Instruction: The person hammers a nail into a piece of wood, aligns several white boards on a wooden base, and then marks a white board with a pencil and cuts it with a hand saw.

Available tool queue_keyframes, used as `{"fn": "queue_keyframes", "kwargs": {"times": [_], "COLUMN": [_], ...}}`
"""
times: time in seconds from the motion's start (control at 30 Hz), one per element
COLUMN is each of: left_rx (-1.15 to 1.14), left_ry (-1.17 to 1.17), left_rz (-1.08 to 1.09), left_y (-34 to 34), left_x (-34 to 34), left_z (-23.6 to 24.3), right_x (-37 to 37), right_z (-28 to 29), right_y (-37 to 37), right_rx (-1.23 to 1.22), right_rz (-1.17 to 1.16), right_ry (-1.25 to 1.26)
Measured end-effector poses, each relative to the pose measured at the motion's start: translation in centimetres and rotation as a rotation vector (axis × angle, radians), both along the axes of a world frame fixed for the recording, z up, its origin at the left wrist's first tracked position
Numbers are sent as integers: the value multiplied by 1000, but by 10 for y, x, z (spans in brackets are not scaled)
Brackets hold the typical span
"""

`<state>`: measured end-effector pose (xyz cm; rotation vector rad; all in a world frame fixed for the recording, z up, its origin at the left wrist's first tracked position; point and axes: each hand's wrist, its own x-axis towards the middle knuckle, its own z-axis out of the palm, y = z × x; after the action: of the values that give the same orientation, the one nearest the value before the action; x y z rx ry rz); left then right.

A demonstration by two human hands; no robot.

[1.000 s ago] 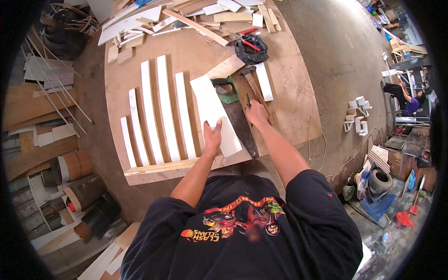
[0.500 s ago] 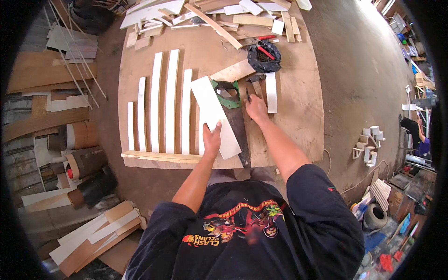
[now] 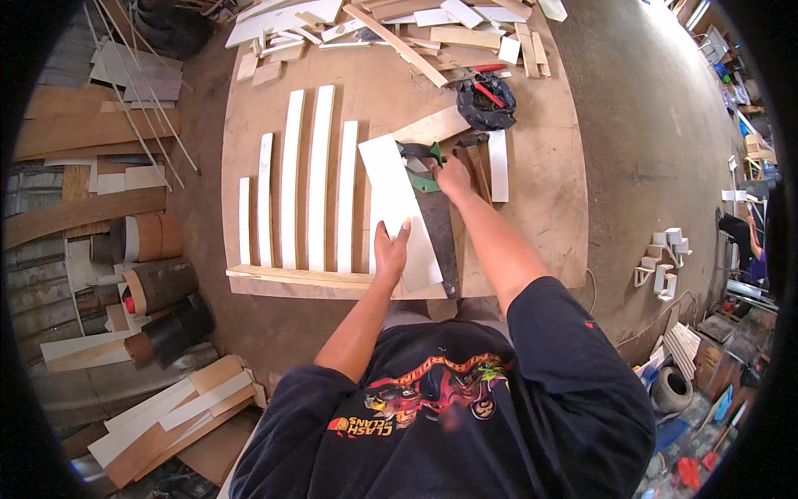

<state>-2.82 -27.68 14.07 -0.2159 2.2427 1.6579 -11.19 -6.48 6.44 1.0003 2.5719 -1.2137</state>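
Note:
My left hand point(image 3: 390, 253) is closed on the left edge of a white board point(image 3: 391, 187), its thumb lying on the top face. The board rests at a slant beside a handsaw point(image 3: 441, 229) with a green and black handle, partly overlapping it. Fingers of my right hand point(image 3: 451, 178) are curled at the right side of the saw handle. Something dark shows by those fingers, too small to name; whether they grip the handle is unclear. Right of this hand lies a hammer point(image 3: 480, 170), with a short white strip point(image 3: 498, 166) beyond it.
Several white strips point(image 3: 319, 183) of different lengths stand in a row against a wooden batten point(image 3: 299, 276) on the table's left. A black plastic bag point(image 3: 485, 106) has red-handled pliers on it. Offcuts point(image 3: 465, 37) cover the far end. A person point(image 3: 756, 258) is at far right.
My right hand has moved from beside the hammer to the saw handle. The slim dark stick it held no longer shows clearly. My left hand stays on the white board; the view has shifted slightly.

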Motion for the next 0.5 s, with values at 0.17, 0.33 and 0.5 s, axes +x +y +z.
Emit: {"fn": "queue_keyframes", "kwargs": {"times": [0.17,0.33,0.5], "left_rx": [244,396,579], "left_ry": [16,-30,-99], "left_rz": [-1,-57,-12], "left_y": [-19,-16,19], "left_x": [-18,-28,-9], "left_z": [13,30,41], "right_x": [19,97,198], "right_z": [45,150,250], "right_y": [1,24,39], "right_rx": [145,118,157], "right_rz": [126,-31,-35], "right_ry": [78,96,130]}}
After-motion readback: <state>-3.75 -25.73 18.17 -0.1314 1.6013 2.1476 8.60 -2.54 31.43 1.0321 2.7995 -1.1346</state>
